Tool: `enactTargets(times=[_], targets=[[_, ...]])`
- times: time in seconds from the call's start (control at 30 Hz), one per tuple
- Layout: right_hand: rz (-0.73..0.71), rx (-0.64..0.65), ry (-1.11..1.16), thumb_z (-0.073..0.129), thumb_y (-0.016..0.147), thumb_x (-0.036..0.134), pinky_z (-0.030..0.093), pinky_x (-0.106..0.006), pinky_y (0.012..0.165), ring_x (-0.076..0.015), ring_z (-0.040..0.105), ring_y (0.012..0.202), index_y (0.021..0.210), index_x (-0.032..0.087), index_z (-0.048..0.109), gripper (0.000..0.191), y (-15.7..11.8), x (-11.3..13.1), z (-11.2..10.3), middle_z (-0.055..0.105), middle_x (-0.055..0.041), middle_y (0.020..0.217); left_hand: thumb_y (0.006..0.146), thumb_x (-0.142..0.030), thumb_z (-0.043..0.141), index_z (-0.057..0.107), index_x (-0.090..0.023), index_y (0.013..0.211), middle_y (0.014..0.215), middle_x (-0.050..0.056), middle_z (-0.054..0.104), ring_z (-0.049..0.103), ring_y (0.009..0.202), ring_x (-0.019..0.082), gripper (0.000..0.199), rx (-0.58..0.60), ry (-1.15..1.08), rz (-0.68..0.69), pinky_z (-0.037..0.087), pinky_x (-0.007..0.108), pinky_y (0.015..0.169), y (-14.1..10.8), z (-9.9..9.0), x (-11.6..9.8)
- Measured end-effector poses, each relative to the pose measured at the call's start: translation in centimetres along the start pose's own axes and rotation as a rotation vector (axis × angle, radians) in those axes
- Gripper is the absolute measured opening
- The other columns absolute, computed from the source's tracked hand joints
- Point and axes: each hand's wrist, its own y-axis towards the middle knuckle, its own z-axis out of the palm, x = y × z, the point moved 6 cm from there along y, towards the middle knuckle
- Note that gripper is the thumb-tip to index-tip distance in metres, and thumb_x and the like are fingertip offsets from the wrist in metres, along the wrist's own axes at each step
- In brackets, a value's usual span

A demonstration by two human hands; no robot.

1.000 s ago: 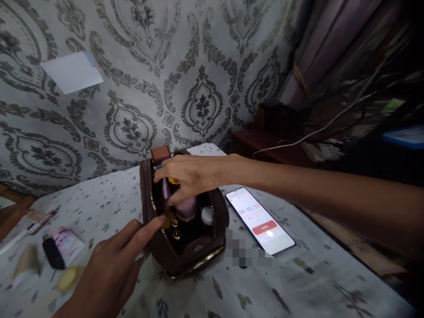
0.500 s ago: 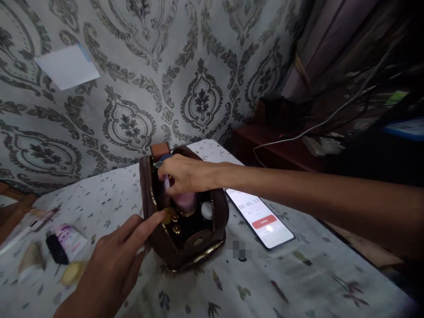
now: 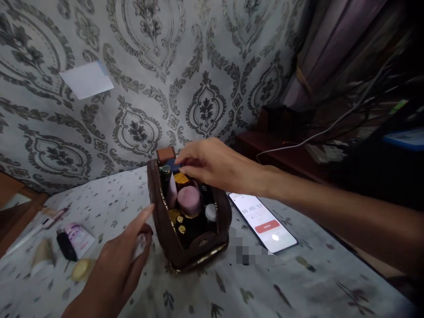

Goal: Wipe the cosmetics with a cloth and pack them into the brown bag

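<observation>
A brown zippered bag (image 3: 156,212) stands unzipped on the patterned tablecloth. Above its far end is my right hand (image 3: 218,165), thumb and index apart beside a round blue item (image 3: 174,165); contact is unclear. Inside I see a pink-capped container (image 3: 189,199), a gold-topped item (image 3: 181,178), a pale tube (image 3: 171,192), a white round lid (image 3: 211,212) and two small gold-coloured pieces (image 3: 180,224). At the bag's left side, my left hand (image 3: 115,254) has its index finger stretched out by the wall. A pale patch shows between that finger and the thumb.
Right of the bag lies a phone (image 3: 268,223) with a timer on screen. To the left are a beige tube (image 3: 43,258), a black item (image 3: 66,245), a pink-and-white packet (image 3: 79,238) and a yellow round item (image 3: 81,269). A white cable (image 3: 298,145) runs behind, near the wall.
My right hand has risen out of the bag toward its far right side, uncovering the contents. My left index finger has drawn back from inside the rim. The view has shifted slightly.
</observation>
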Motion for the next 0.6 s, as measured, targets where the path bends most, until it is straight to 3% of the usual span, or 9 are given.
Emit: enactTargets(times=[0.07,0.17,0.3,0.43,0.6], targets=[[0.011,-0.081,0.031,0.053,0.089,0.014,0.039,-0.023,0.063,-0.0116,0.058,0.068,0.086,0.015,0.07,0.017,-2.0,1.0,-0.8,0.067,0.0003,0.075,0.097,-0.031,0.042,0.039,-0.023,0.14,0.087,0.0,0.071,0.07,0.068,0.012,0.044,-0.035,-0.014,-0.132,0.054,0.018,0.062,-0.8,-0.3,0.9],[-0.043,-0.074,0.066,0.053,0.091,0.016,0.042,-0.023,0.061,-0.0118,0.059,0.067,0.087,0.017,0.069,0.017,-5.2,3.0,0.0,0.067,-0.0012,0.078,0.095,-0.038,0.046,0.055,-0.02,0.122,0.081,0.0,0.07,0.067,0.06,0.012,0.034,-0.044,-0.051,-0.221,0.052,0.017,0.056,-2.3,-0.1,2.0],[-0.03,-0.012,-0.023,0.054,0.092,0.019,0.048,-0.024,0.061,-0.0137,0.064,0.072,0.1,0.02,0.067,0.016,-8.8,4.5,3.1,0.068,-0.0051,0.094,0.094,-0.038,0.047,0.064,-0.021,0.104,0.085,0.001,0.075,0.072,0.072,0.015,0.026,0.022,-0.113,-0.244,0.055,0.02,0.065,-4.9,1.6,3.4],[0.004,0.08,-0.11,0.054,0.089,0.016,0.052,-0.027,0.06,-0.0156,0.067,0.072,0.113,0.02,0.064,0.025,-11.3,5.0,6.3,0.069,-0.0065,0.1,0.094,-0.035,0.049,0.065,-0.022,0.105,0.092,0.002,0.077,0.074,0.08,0.017,0.023,0.076,-0.12,-0.207,0.057,0.021,0.071,-7.8,3.5,4.2],[-0.064,0.15,-0.199,0.054,0.076,0.0,0.058,-0.031,0.064,-0.0201,0.07,0.082,0.122,0.019,0.06,0.051,-13.5,5.4,8.3,0.068,-0.0101,0.117,0.095,-0.033,0.047,0.065,-0.023,0.104,0.1,0.007,0.073,0.07,0.092,0.02,0.022,0.111,-0.118,-0.223,0.057,0.028,0.08,-10.1,4.9,4.0]])
